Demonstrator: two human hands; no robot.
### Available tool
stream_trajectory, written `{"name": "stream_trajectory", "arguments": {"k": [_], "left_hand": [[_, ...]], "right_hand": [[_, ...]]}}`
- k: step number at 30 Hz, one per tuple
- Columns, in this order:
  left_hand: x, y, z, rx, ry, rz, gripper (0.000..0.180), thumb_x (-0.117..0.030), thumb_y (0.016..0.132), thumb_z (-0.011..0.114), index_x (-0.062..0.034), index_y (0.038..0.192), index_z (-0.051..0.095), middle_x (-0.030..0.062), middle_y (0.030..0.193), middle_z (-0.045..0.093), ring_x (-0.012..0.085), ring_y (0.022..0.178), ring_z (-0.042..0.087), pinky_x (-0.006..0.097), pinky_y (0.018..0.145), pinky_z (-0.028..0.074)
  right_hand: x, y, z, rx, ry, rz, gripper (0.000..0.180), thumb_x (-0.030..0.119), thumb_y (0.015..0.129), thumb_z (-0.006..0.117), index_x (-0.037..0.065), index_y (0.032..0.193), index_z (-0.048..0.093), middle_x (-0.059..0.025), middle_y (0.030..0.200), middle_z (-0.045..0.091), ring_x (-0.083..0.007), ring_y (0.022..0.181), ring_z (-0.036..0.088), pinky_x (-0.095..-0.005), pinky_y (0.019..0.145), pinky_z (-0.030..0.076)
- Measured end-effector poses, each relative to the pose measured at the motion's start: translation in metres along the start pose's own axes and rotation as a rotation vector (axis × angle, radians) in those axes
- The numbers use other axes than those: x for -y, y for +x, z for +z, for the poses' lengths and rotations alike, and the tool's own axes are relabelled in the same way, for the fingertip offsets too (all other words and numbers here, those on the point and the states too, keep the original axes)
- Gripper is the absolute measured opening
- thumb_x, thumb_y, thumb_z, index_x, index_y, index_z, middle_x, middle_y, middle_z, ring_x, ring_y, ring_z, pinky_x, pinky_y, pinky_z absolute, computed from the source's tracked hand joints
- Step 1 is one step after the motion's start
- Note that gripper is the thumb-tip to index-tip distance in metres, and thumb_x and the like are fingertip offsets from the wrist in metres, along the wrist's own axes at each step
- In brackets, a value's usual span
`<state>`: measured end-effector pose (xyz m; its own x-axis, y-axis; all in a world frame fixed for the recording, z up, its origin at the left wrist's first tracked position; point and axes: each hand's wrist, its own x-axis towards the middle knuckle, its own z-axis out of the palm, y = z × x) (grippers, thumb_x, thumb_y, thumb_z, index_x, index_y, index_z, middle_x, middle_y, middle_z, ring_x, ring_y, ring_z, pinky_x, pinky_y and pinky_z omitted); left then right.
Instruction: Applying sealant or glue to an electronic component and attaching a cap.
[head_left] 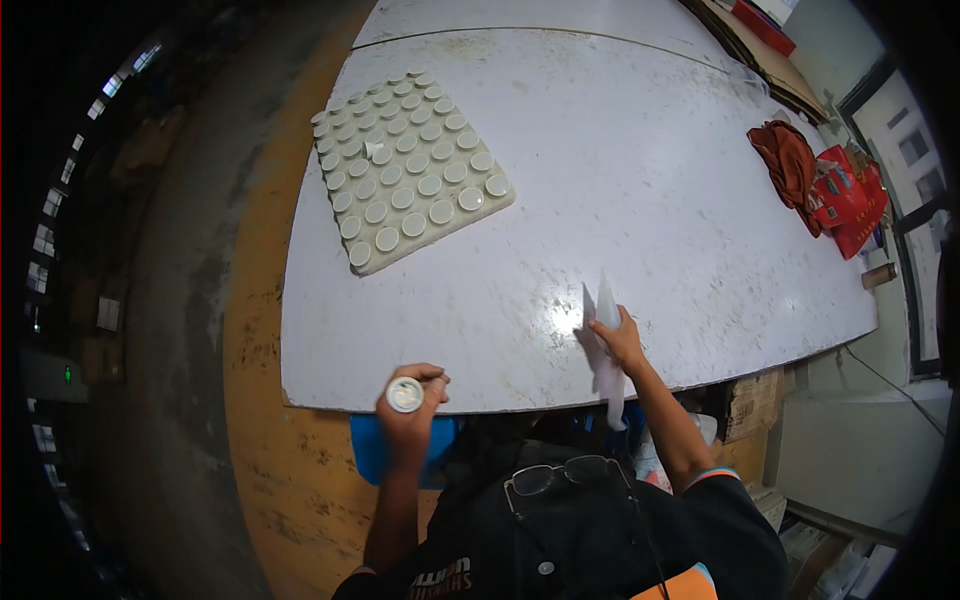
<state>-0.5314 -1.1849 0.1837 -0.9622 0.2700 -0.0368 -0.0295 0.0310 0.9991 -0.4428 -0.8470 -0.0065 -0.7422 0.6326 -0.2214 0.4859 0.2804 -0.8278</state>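
Note:
My left hand [408, 415] is closed around a small round white cup-like piece [405, 395] at the table's front edge. Pale blotches show within its rim; I cannot make out what they are. To the right, my right hand [622, 342] grips a translucent whitish cone-shaped bag [607, 306]. Its narrow tip points away from me, and its limp tail hangs over the table edge. Farther off at the left lies a pale board [430, 237] bearing rows of round white pieces [414, 224]. One small white piece [378, 153] sits tilted among them.
The wide white table [560, 170] has scuffs and stains. At its right side lie a brown cloth [785, 165], a red bag [845, 195] and a small brown cylinder [879, 276]. Eyeglasses [560, 476] hang at my chest. Below the front edge is something blue [370, 455].

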Motion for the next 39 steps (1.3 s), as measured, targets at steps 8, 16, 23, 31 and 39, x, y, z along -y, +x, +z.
{"name": "stream_trajectory", "arguments": {"k": [8,16,23,31,39], "left_hand": [[-0.154,0.081,-0.014,0.304,-0.271,0.88,0.013,-0.023,0.088,0.056,-0.0109,0.089,0.051,-0.001,0.074,0.042,0.0109,0.062,0.039,0.028,0.054,0.034],[-0.18,0.061,-0.012,1.276,0.019,0.725,0.021,-0.016,0.092,0.049,-0.0077,0.101,0.065,0.0068,0.087,0.068,0.0135,0.084,0.064,0.024,0.066,0.052],[-0.056,0.013,0.023,1.018,0.145,-0.088,0.027,-0.006,0.079,0.067,-0.0077,0.106,0.064,0.0127,0.109,0.062,0.0246,0.103,0.059,0.036,0.088,0.049],[-0.072,0.026,0.03,0.703,-0.219,-0.04,0.014,-0.002,0.078,0.069,-0.0021,0.091,0.066,0.0097,0.085,0.067,0.0136,0.073,0.065,0.024,0.062,0.052],[-0.21,0.04,0.036,0.527,-0.52,0.872,0.009,-0.016,0.086,0.061,-0.0114,0.089,0.053,0.0012,0.076,0.057,0.0196,0.059,0.056,0.032,0.05,0.048]], "right_hand": [[0.11,0.05,-0.057,-0.296,-0.173,-0.48,0.043,0.017,0.078,0.067,0.008,0.118,0.055,-0.0137,0.113,0.057,-0.0283,0.105,0.053,-0.0351,0.091,0.041],[0.287,-0.027,-0.141,1.392,0.369,-0.903,0.024,0.001,0.083,0.057,-0.001,0.106,0.064,-0.0157,0.113,0.059,-0.0247,0.1,0.059,-0.0312,0.084,0.047],[0.188,-0.062,-0.129,1.249,0.149,-0.515,0.024,0.004,0.085,0.058,0.007,0.107,0.065,-0.0115,0.114,0.058,-0.0235,0.103,0.057,-0.031,0.087,0.046],[0.226,-0.055,-0.144,0.691,0.407,-0.491,0.02,0.009,0.083,0.064,-0.002,0.1,0.065,-0.0123,0.087,0.066,-0.0211,0.078,0.065,-0.0285,0.071,0.052],[0.347,-0.077,-0.164,0.323,0.726,-1.342,0.014,0.024,0.087,0.06,0.009,0.088,0.063,-0.0062,0.077,0.06,-0.0152,0.066,0.053,-0.0245,0.057,0.043]]}}
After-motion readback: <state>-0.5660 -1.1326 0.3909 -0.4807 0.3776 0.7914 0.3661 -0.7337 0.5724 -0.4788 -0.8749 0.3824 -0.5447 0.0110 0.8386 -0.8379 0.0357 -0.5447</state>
